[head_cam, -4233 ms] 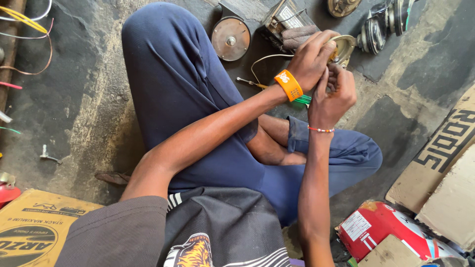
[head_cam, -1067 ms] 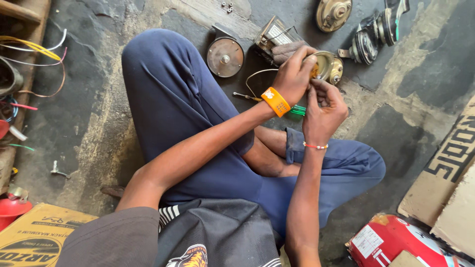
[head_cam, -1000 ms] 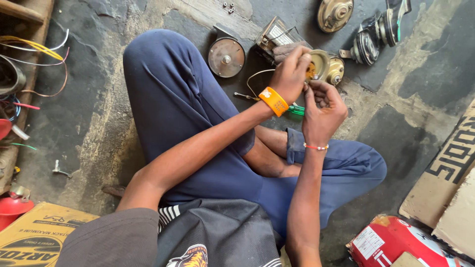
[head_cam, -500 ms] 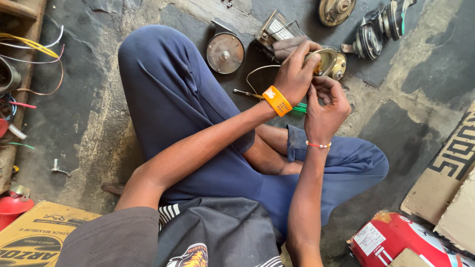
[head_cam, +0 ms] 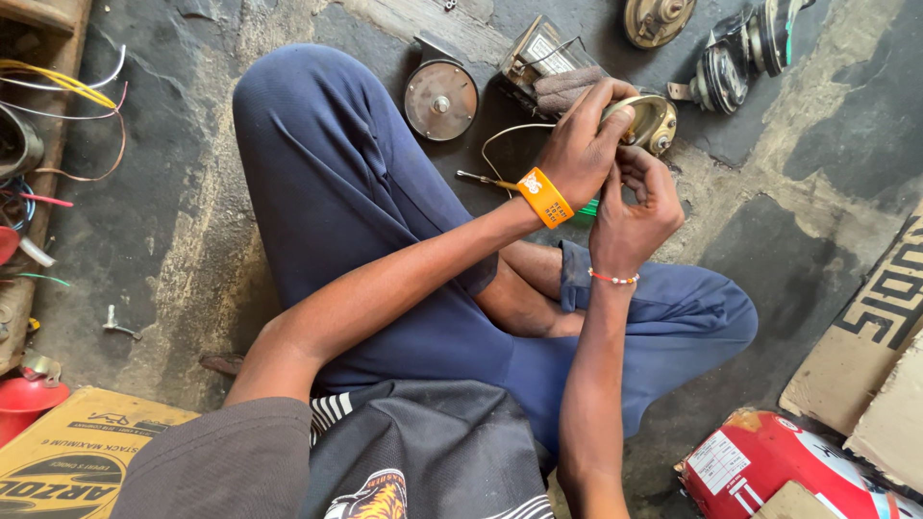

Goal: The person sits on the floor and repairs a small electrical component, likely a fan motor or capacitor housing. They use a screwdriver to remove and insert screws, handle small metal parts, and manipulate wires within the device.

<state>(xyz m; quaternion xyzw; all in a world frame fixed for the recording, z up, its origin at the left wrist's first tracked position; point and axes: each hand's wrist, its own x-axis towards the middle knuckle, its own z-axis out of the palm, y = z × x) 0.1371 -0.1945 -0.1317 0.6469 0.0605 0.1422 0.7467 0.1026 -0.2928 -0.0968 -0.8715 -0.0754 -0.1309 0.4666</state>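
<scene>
Above the crossed legs, a little to the right of the middle, the left hand curls over a round brass-coloured horn part and grips its rim with thumb and fingers closed on it. The right hand sits just below, on the near side, touching the left one; its fingers are bent together towards the same part, but whether they pinch a small piece or a wire I cannot tell. So the part lies at the far side of both hands, and the left hand is the nearer one and the one that carries it. An orange wristband is on the left wrist, a thin bead bracelet on the right.

Just behind the left wrist a screwdriver lies on the floor, its long axis running left to right. Farther away stand a round metal disc and a small open metal housing with a grey cloth tucked in it. At the near left is a yellow cardboard box, at the near right a red can.
</scene>
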